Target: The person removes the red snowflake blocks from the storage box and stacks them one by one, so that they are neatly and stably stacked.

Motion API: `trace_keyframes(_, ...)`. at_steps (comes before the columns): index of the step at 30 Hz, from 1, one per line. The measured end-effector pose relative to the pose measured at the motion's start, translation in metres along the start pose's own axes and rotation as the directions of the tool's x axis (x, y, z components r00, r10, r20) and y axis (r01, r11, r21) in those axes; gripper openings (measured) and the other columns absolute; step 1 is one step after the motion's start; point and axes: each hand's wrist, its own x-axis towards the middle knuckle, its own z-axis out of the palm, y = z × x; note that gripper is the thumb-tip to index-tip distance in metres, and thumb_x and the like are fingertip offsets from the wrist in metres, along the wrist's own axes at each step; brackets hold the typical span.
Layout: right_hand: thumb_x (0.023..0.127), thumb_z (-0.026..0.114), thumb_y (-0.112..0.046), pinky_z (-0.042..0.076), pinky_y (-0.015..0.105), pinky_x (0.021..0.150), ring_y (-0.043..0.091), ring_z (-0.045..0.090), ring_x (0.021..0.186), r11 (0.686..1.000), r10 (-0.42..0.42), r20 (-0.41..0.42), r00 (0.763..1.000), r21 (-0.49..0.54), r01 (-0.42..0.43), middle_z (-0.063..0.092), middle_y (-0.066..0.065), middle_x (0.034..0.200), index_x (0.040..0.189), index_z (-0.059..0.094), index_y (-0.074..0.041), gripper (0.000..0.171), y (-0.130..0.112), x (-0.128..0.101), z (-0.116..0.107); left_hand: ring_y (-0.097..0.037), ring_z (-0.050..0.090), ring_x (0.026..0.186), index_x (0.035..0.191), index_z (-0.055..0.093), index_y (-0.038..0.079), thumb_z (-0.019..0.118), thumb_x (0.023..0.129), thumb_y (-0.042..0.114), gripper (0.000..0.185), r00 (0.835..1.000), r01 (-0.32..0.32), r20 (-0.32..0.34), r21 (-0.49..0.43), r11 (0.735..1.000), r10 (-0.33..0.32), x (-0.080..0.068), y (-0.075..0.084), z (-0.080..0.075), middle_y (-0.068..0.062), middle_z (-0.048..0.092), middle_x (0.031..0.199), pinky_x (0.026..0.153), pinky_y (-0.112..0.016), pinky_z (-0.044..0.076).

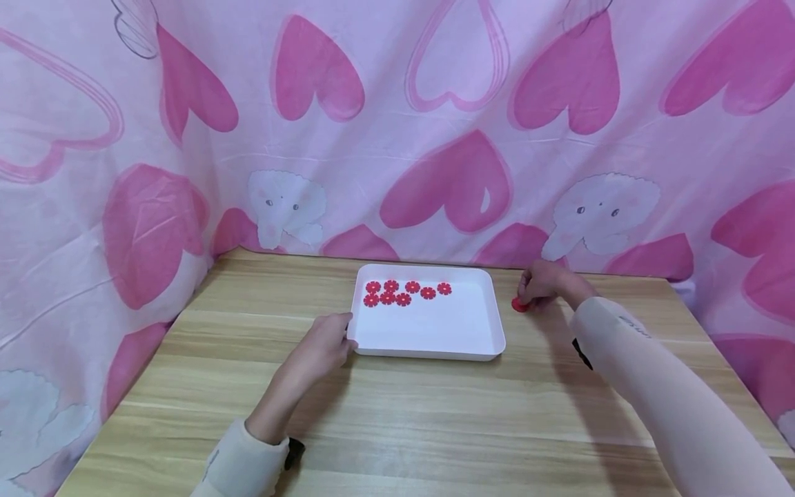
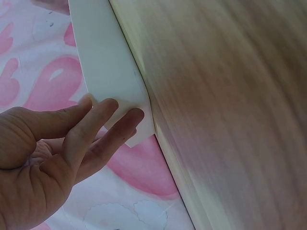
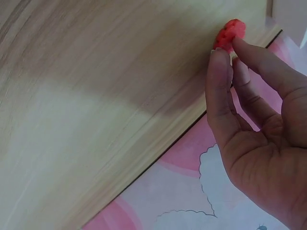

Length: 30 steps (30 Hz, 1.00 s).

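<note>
Pinching a red flower piece [image 1: 519, 304] in right hand [image 1: 542, 283] off the desk [image 1: 397, 421], with relaxed left hand [image 1: 319, 348] steadying the white tray [image 1: 435, 331] beside it.

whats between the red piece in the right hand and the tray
Only bare table. In the head view a short strip of wood separates the red piece, pinched by the right hand, from the tray. Nothing lies there.

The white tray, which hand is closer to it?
Left. The left hand touches the white tray at its near left corner. The right hand is off to the tray's right, pinching a red flower piece.
</note>
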Motion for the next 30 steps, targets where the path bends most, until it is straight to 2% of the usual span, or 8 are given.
trace_keyframes(11,0.090,0.069,-0.014,0.056,0.034,0.075,0.019,0.061,0.078,0.999,-0.037,-0.025,0.999,0.016,0.037,0.065,0.006,0.083,0.104,0.064,0.004,0.023,-0.010,-0.003,-0.008,-0.022,0.057,0.083,0.123,0.064,-0.007,0.067,0.090,-0.007,0.034,1.000,-0.001,0.004,-0.008,1.000,0.001,0.000,0.000,0.000,-0.017,0.070,0.110,0.064,-0.029,0.049)
trace_keyframes(18,0.089,0.066,-0.010,0.054,0.033,0.071,0.019,0.059,0.073,0.995,-0.082,-0.025,0.996,0.046,0.084,0.064,0.005,0.077,0.097,0.067,0.004,0.016,-0.023,-0.009,-0.016,-0.022,0.057,0.083,0.121,0.064,-0.007,0.068,0.089,-0.006,0.032,1.000,-0.014,-0.002,0.007,1.000,0.014,0.000,0.000,0.000,-0.017,0.071,0.108,0.064,-0.029,0.050)
trace_keyframes(25,0.092,0.070,-0.014,0.058,0.037,0.076,0.022,0.062,0.073,0.989,-0.113,-0.037,0.993,0.089,0.116,0.061,0.006,0.076,0.097,0.066,0.005,0.020,-0.037,-0.008,-0.020,-0.022,0.057,0.082,0.120,0.065,-0.007,0.068,0.089,-0.007,0.031,1.000,-0.023,-0.007,0.008,1.000,0.023,0.000,-0.001,-0.001,-0.017,0.071,0.106,0.065,-0.029,0.050)
trace_keyframes(30,0.093,0.069,-0.014,0.055,0.035,0.072,0.024,0.058,0.070,0.989,-0.123,-0.039,0.992,0.074,0.126,0.056,0.007,0.071,0.086,0.063,0.003,0.020,-0.051,-0.006,-0.019,-0.022,0.057,0.081,0.119,0.065,-0.007,0.068,0.089,-0.007,0.031,1.000,-0.024,-0.007,0.008,1.000,0.024,-0.001,-0.001,-0.001,-0.017,0.071,0.105,0.064,-0.029,0.050)
